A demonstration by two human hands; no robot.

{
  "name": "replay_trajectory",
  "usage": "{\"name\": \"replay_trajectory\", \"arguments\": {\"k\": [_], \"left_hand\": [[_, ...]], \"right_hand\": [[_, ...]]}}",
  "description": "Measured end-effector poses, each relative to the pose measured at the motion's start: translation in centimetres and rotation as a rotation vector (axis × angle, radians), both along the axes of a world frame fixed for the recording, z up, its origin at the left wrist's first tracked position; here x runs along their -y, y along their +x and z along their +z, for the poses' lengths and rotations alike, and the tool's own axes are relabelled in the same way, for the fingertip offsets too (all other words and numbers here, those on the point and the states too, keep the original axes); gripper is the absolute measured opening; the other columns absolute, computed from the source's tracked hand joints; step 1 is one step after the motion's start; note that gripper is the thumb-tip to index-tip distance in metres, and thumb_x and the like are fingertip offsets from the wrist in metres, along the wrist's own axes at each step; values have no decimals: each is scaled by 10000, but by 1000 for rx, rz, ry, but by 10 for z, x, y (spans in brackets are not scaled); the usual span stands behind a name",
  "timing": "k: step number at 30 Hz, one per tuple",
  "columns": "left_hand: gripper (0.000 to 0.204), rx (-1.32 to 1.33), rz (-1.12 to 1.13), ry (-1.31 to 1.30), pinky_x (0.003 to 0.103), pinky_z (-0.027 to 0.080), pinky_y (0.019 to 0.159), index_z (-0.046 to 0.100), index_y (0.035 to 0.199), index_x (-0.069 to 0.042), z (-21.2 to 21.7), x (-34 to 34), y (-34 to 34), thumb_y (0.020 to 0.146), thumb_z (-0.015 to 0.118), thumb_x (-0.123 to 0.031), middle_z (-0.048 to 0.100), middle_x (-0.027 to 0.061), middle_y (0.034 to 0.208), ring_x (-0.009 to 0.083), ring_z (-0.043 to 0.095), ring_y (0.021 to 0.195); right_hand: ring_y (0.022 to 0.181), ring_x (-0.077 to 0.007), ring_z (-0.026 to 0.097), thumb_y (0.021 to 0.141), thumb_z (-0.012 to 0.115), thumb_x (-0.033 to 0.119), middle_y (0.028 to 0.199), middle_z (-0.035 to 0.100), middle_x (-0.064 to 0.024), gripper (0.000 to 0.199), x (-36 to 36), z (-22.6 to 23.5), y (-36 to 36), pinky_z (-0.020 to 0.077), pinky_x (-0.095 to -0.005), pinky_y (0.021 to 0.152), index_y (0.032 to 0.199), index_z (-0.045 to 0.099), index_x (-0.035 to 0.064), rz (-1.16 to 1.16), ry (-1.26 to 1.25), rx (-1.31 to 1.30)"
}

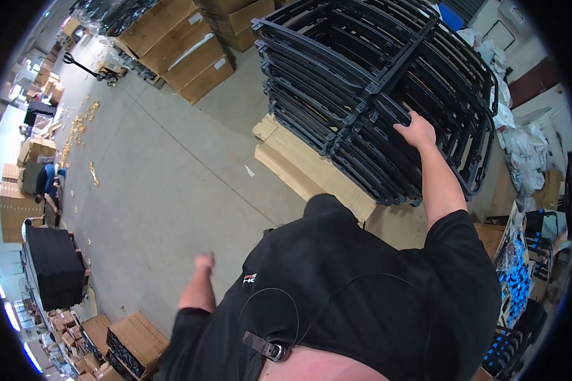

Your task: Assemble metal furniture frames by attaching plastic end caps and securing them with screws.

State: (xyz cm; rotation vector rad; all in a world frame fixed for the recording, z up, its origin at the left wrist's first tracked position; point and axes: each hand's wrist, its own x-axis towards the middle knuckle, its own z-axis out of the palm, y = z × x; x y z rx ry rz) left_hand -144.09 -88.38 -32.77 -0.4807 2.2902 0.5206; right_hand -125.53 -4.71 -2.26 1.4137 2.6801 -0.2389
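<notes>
A tall stack of black rectangular frames (311,54) stands ahead and to the right. My right hand (419,131) reaches out to it, its thumb and fingers closed around the edge of one black frame (394,109). Part of the fingers is hidden behind that frame. My left hand (204,261) hangs low at my left side, away from the stack, over the floor. Motion smears its fingers, and no object shows in it.
Flattened cardboard (311,168) lies under the stack's near edge. Large cardboard boxes (178,47) stand beyond on the left. A pallet jack (86,68) is farther off. Another person (46,181) bends near boxes at far left. Parts with blue pieces (518,273) sit at right.
</notes>
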Motion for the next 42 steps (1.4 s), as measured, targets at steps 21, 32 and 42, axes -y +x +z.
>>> {"name": "replay_trajectory", "arguments": {"k": [21,32,42], "left_hand": [[512,-107,-667,177,408,422,1074,558,1413,-132,23,-238,-133,995,563,-427,589,116,1406,256,558,1264],[252,10,26,1272,341,519,762,592,1073,-39,216,-638,-318,952,692,-236,643,73,917,201,632,841],[258,358,453,1600,372,450,731,409,836,-100,288,-811,-351,973,585,-231,435,18,777,184,476,724]], "right_hand": [[885,-166,564,827,848,335,1111,607,-110,597,-74,-14,-33,516,-311,844,1262,586,20,-202,-221,-833],[1074,-422,614,848,763,259,1155,608,-234,490,-105,-23,-174,502,-486,913,1193,485,50,-431,38,-810],[1166,-441,608,835,769,288,1263,576,-271,598,-100,-6,-177,507,-508,992,1246,485,-40,-601,-118,-622]]}}
